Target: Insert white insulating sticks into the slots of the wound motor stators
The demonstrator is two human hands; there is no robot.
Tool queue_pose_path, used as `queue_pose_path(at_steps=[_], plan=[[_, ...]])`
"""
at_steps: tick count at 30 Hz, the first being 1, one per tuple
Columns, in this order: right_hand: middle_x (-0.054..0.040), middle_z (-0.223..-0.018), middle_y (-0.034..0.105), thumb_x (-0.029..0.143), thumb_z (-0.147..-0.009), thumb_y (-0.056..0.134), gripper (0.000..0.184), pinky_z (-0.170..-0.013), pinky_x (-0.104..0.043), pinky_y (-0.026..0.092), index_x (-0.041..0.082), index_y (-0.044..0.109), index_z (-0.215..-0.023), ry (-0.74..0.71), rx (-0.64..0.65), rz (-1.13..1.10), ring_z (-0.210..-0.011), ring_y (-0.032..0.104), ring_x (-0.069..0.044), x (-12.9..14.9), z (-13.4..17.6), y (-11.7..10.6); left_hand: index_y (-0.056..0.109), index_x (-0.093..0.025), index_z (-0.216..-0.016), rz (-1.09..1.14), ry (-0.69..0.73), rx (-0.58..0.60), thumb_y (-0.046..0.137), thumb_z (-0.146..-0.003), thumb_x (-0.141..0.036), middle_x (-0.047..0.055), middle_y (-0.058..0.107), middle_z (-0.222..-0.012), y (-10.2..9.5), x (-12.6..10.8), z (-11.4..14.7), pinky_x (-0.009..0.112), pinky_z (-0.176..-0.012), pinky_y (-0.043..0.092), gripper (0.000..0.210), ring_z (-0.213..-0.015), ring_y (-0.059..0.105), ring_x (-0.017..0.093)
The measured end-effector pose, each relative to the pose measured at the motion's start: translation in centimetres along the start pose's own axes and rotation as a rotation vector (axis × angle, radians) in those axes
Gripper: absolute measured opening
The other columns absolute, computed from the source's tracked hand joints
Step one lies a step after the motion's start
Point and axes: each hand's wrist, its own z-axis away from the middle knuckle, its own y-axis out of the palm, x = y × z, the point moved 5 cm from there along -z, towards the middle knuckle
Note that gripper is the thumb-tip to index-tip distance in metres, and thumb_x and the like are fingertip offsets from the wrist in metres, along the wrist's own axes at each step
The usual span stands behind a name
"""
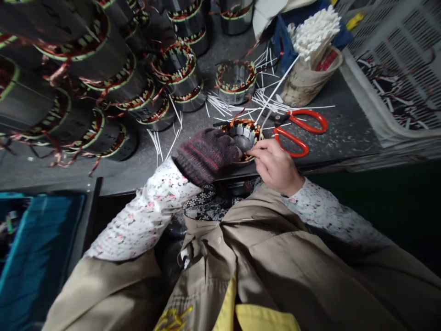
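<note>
A motor stator [245, 138] with copper windings and a pale green rim stands near the front edge of the bench. My left hand [208, 155], in a dark knitted glove with reddish stripes, grips its left side, fingers over the rim. My right hand [277, 165] is bare. Its thumb and fingers are pinched together at the stator's right front rim, and whatever lies between the fingertips is too small to make out. Red-handled scissors [299, 120] lie just right of the stator. Thin white strips [222, 105] are scattered behind it.
Stacked stators [113, 87] with loose copper leads crowd the left. Another stator [236, 82] stands behind mine. A worn cup [299, 85] holds a bundle of white sticks [319, 32]. At right is a white plastic basket [389, 41] with scraps; a blue bin [51, 239] is lower left.
</note>
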Motion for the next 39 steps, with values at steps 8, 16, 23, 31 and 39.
queue_pose_path(at_steps=[8, 16, 23, 31, 39], plan=[[-0.0027, -0.081, 0.063, 0.028, -0.098, 0.062, 0.012, -0.059, -0.028, 0.048, 0.021, 0.061, -0.087, 0.275, -0.515, 0.014, -0.065, 0.057, -0.013, -8.8, -3.7, -5.2, 0.069, -0.022, -0.104, 0.125, 0.157, -0.147, 0.060, -0.093, -0.034, 0.004, 0.072, -0.128, -1.1, -0.9, -0.2, 0.058, -0.125, 0.038, 0.019, -0.125, 0.065, 0.029], [-0.0097, -0.098, 0.069, 0.013, -0.084, 0.070, 0.006, -0.093, -0.041, 0.055, 0.018, 0.068, -0.085, 0.607, -0.281, 0.310, -0.089, 0.063, -0.020, -18.8, -9.5, -5.7, 0.060, -0.019, -0.089, 0.266, 0.000, -0.397, 0.064, -0.100, -0.034, 0.002, 0.072, -0.084, 1.7, -1.4, 0.6, 0.048, -0.106, 0.059, 0.019, -0.086, 0.072, 0.020], [-0.0090, -0.098, 0.073, 0.031, -0.099, 0.054, 0.015, -0.071, -0.030, 0.058, 0.018, 0.062, -0.103, 0.341, -0.441, -0.123, -0.078, 0.072, -0.016, -12.0, -6.6, -7.5, 0.061, -0.016, -0.095, 0.152, -0.221, -0.636, 0.070, -0.096, -0.031, 0.011, 0.075, -0.111, 2.6, -3.4, 1.0, 0.045, -0.102, 0.062, 0.017, -0.108, 0.074, 0.024], [-0.0031, -0.082, 0.072, 0.015, -0.100, 0.048, 0.018, -0.072, -0.028, 0.054, 0.022, 0.060, -0.087, 0.056, -0.097, -0.273, -0.075, 0.068, -0.014, 0.8, 0.3, -5.3, 0.058, -0.018, -0.096, 0.128, -0.274, -0.613, 0.072, -0.093, -0.033, 0.011, 0.074, -0.114, 2.9, -3.3, 1.1, 0.057, -0.116, 0.051, 0.021, -0.119, 0.070, 0.028], [0.0016, -0.063, 0.061, 0.022, -0.102, 0.047, 0.033, -0.055, -0.022, 0.043, 0.019, 0.056, -0.070, 0.305, -0.004, -0.544, -0.054, 0.056, -0.009, 0.3, 1.2, -3.9, 0.044, -0.013, -0.144, 0.038, -0.263, -0.628, 0.069, -0.095, -0.029, 0.014, 0.071, -0.125, 2.7, -3.8, 1.1, 0.047, -0.113, 0.053, 0.057, -0.119, 0.069, 0.026]])
